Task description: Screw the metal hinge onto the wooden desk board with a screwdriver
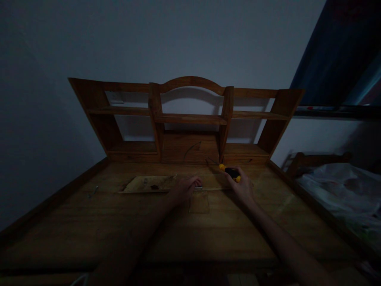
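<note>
My right hand (243,190) is wrapped around the yellow-and-black handle of a screwdriver (232,174). The screwdriver's shaft points up and to the left, above the desk. Lower and to the left, my left hand (185,188) has its fingers curled together over a long, narrow wooden board (138,184). A small shiny metal piece (199,187) shows at those fingertips; its exact kind is too dark to tell. The board lies flat on the wooden desk (166,242), its middle hidden by my left hand. It has dark stains and a ragged left end.
A thin square piece or outline (199,203) lies in front of the board. Small metal items (94,191) rest at the desk's left. Behind stands a wooden shelf unit (190,119) against the wall. A plastic-covered heap (342,186) is beyond the right edge.
</note>
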Action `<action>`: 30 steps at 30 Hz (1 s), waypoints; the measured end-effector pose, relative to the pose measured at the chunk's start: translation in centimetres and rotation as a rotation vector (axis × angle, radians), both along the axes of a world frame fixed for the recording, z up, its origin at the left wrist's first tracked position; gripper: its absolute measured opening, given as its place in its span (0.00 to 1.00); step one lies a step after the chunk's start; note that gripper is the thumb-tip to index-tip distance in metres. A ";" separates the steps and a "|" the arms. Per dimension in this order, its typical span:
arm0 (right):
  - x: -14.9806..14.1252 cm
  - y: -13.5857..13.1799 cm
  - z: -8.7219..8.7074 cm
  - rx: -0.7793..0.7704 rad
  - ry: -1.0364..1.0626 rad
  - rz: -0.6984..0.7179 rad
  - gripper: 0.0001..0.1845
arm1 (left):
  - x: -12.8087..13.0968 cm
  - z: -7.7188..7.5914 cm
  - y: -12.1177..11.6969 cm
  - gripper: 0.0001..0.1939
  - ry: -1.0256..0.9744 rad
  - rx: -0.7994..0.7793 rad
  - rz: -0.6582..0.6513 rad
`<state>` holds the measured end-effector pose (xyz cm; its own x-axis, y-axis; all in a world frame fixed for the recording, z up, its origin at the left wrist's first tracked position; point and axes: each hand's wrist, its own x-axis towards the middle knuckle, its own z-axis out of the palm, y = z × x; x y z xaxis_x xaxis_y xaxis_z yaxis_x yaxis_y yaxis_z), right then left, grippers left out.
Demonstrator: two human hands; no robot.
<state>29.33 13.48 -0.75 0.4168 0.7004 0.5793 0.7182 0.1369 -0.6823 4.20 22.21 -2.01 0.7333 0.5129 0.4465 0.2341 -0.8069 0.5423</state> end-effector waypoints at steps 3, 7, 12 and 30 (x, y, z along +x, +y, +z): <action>0.0 0.0 -0.2 0.007 -0.001 0.004 0.18 | 0.1 -0.1 0.0 0.14 0.020 0.000 0.005; 0.1 0.0 -0.4 -0.004 -0.007 0.042 0.18 | 0.5 -0.6 0.1 0.13 0.021 0.004 0.071; 0.4 0.2 -0.8 -0.035 0.009 0.044 0.19 | 0.6 -1.0 0.0 0.12 0.013 -0.052 0.092; 1.1 0.7 -1.3 -0.103 0.002 -0.010 0.21 | 0.1 -0.6 -0.5 0.22 0.112 0.132 0.044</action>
<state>30.40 14.22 -2.02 0.4246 0.7521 0.5041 0.7180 0.0594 -0.6935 4.32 21.74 -2.62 0.7602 0.4883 0.4285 0.3241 -0.8567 0.4013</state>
